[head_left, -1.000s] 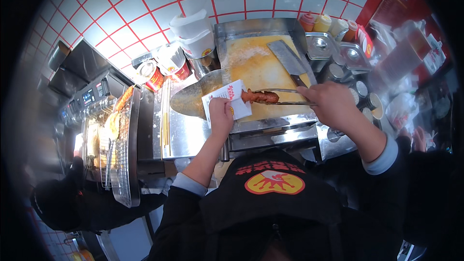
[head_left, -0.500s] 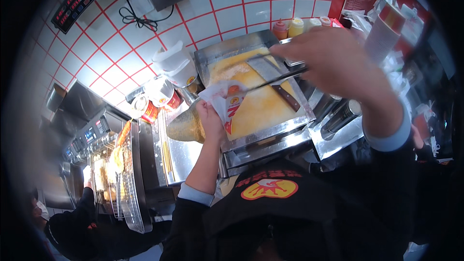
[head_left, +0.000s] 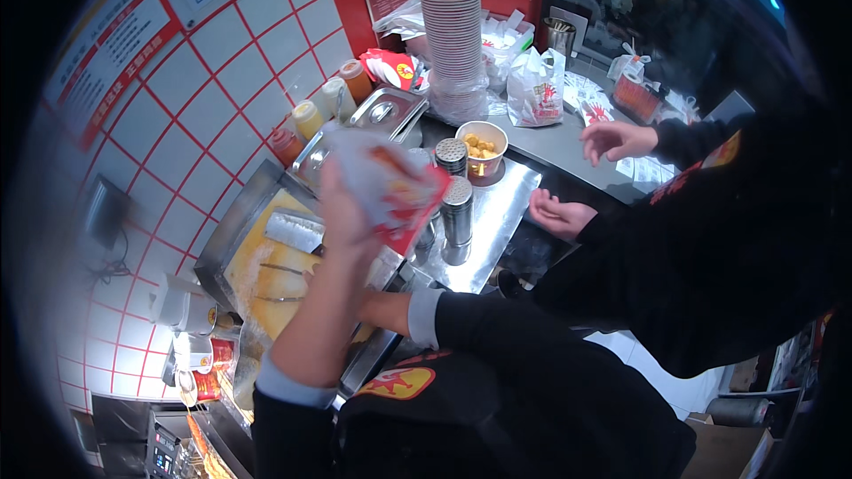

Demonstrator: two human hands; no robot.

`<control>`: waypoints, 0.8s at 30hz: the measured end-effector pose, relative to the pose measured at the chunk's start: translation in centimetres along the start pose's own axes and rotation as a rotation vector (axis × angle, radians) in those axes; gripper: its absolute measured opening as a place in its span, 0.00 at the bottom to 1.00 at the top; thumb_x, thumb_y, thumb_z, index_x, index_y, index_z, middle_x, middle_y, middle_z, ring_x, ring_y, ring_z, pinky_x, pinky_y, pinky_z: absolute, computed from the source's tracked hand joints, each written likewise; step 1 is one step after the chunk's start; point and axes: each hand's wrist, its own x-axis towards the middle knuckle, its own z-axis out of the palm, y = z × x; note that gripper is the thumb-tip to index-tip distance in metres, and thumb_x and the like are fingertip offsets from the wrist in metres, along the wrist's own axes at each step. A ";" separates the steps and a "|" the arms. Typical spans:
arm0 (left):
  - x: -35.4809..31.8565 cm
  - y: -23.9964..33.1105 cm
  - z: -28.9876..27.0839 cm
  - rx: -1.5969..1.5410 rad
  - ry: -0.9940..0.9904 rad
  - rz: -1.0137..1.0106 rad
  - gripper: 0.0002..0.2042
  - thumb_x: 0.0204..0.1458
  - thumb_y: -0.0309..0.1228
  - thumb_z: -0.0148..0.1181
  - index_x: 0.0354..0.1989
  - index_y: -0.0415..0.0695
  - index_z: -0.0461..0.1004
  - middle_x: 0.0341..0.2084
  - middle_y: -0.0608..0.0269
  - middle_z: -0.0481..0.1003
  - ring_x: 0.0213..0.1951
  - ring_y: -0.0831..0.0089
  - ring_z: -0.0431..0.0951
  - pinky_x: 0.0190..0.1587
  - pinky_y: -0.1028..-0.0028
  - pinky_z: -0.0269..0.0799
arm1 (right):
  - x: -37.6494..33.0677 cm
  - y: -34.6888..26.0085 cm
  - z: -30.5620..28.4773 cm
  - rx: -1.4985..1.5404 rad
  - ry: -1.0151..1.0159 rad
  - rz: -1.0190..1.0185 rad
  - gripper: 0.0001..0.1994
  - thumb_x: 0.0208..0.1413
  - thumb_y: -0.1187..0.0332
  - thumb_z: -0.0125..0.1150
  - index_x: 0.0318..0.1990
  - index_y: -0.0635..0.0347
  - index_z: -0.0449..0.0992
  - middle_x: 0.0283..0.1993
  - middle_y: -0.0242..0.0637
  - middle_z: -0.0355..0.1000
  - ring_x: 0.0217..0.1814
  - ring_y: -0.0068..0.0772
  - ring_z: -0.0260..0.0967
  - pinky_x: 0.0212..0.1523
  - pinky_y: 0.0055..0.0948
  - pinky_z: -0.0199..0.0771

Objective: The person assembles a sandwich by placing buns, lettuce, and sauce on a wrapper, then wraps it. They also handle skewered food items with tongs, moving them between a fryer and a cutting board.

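A white and red paper bag (head_left: 390, 182), blurred by motion, is held up in my left hand (head_left: 344, 213); something reddish-brown shows inside. Under my left forearm, my right hand (head_left: 312, 277) reaches low over the yellow cutting board (head_left: 277, 288). Only a bit of its fingers shows. Two thin dark legs of tongs (head_left: 282, 269) lead from it across the board, spread apart. A broad cleaver blade (head_left: 295, 231) lies behind, its handle hidden. Crumbs are scattered on the board, which sits in a metal tray (head_left: 213, 253).
Metal shakers (head_left: 457, 204) and a paper tub of yellow fried pieces (head_left: 482, 146) stand right of the bag. Behind are stacked paper tubs (head_left: 451, 44), sauce bottles (head_left: 307, 118) and a lidded steel pan (head_left: 386, 111). A co-worker's hands (head_left: 561, 213) extend from the right, beside a plastic bag (head_left: 535, 93).
My view has swung right. My left hand has lifted the paper bag and carried it right. My right hand has brought the tongs out of the bag and down to the board.
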 end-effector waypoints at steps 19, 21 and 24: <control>5.9 -18.4 17.6 0.271 -0.300 0.032 0.12 0.52 0.26 0.50 0.43 0.46 0.58 0.26 0.58 0.67 0.29 0.69 0.70 0.28 0.66 0.65 | 0.7 4.1 -8.7 0.346 -0.157 0.039 0.19 0.44 0.66 0.64 0.47 0.57 0.73 0.49 0.44 0.67 0.52 0.48 0.62 0.54 0.39 0.61; 5.2 -15.6 16.9 0.315 -0.434 -0.185 0.22 0.49 0.24 0.53 0.53 0.47 0.57 0.37 0.52 0.69 0.36 0.64 0.73 0.34 0.67 0.69 | 0.9 3.1 -7.1 0.333 -0.226 -0.005 0.17 0.44 0.66 0.64 0.43 0.57 0.74 0.49 0.45 0.67 0.52 0.49 0.62 0.54 0.40 0.61; 4.0 -10.8 12.7 0.346 -0.504 -0.094 0.29 0.46 0.22 0.55 0.58 0.45 0.53 0.41 0.53 0.70 0.40 0.65 0.73 0.36 0.69 0.69 | 1.3 1.7 -4.9 0.250 -0.380 0.007 0.15 0.40 0.65 0.68 0.38 0.56 0.75 0.49 0.47 0.66 0.51 0.51 0.62 0.52 0.41 0.61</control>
